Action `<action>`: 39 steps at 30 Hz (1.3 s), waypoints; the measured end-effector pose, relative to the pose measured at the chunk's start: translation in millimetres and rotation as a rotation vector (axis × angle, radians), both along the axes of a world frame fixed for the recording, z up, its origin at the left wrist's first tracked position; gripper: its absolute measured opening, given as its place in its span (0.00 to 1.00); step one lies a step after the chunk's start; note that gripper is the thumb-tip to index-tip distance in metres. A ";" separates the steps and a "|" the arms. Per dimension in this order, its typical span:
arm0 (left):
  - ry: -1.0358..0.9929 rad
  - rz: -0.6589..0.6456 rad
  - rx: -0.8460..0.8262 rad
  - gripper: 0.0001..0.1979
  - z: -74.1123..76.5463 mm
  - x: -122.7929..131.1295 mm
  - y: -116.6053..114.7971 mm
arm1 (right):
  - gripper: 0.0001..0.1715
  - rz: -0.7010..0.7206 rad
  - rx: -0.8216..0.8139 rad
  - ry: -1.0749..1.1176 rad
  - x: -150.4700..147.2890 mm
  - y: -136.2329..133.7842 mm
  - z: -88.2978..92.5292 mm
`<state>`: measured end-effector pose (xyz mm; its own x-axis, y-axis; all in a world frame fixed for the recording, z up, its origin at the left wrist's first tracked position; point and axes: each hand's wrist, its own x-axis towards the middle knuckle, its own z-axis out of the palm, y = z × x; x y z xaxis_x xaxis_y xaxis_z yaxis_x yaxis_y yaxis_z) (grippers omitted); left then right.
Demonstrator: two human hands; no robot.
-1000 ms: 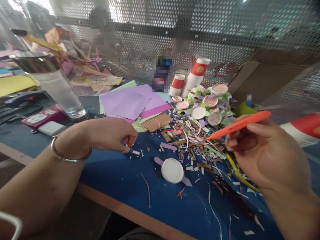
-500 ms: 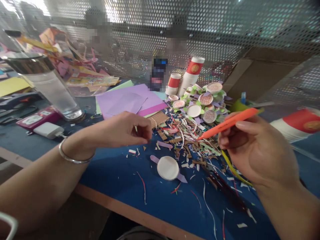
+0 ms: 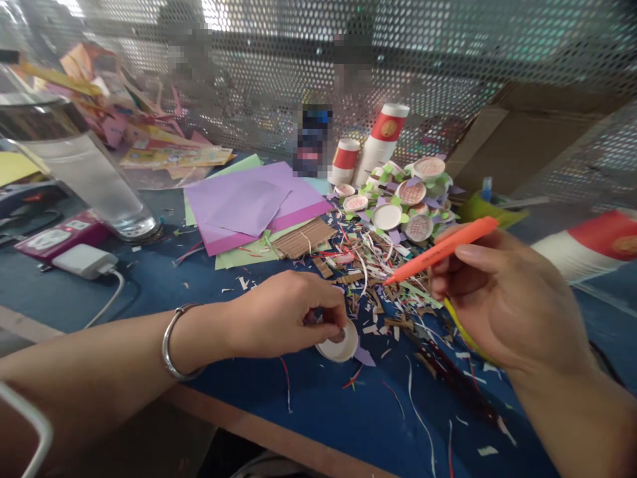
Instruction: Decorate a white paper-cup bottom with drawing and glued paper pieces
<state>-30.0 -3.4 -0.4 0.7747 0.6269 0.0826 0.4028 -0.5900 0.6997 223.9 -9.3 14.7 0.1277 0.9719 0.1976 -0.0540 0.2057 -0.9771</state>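
An orange marker (image 3: 440,252) is gripped in my right hand (image 3: 517,299), its narrow end pointing left and down above the scraps. My left hand (image 3: 298,312), with a silver bangle on the wrist, has its thumb and fingers pinched together over a white paper disc (image 3: 336,348). Whatever the pinch holds, if anything, is hidden. The disc lies on the blue table (image 3: 249,411), and a purple paper strip (image 3: 365,356) sticks out from its right side. My left fingers cover the disc's upper left part.
Several finished discs with green and purple tabs (image 3: 411,192) are piled behind paper scraps (image 3: 378,279). Paper cup stacks (image 3: 385,133) stand beyond. Purple paper sheets (image 3: 239,199), a water glass (image 3: 99,172), a charger on a power strip (image 3: 82,259) and a cardboard box (image 3: 527,146) are around.
My left hand has moved right and down, from beside the scraps to over the white disc. My right hand keeps the orange marker, nearly in the same place. The view has shifted slightly.
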 end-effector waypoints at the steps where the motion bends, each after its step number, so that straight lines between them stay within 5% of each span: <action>1: 0.000 -0.002 0.025 0.06 -0.7 0.6 -0.3 | 0.01 0.001 -0.001 -0.001 -0.2 0.1 -0.1; 14: 0.090 -0.014 0.247 0.08 -4.0 -0.5 -11.0 | 0.02 0.031 -0.012 -0.002 -4.4 -4.9 0.1; 29: 0.661 -0.100 0.343 0.22 11.8 -3.7 -35.5 | 0.03 0.125 -0.116 -0.020 -7.0 -9.5 -6.4; 39: 0.652 -0.113 0.345 0.20 11.6 -2.0 -34.7 | 0.08 0.258 0.135 -0.645 -11.4 -25.2 -9.1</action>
<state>-32.0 -38.1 11.2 0.7922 0.5619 -0.2382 0.5964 -0.7956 0.1067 212.5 -34.5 5.5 -0.2862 0.9170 0.2777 0.4636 0.3862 -0.7975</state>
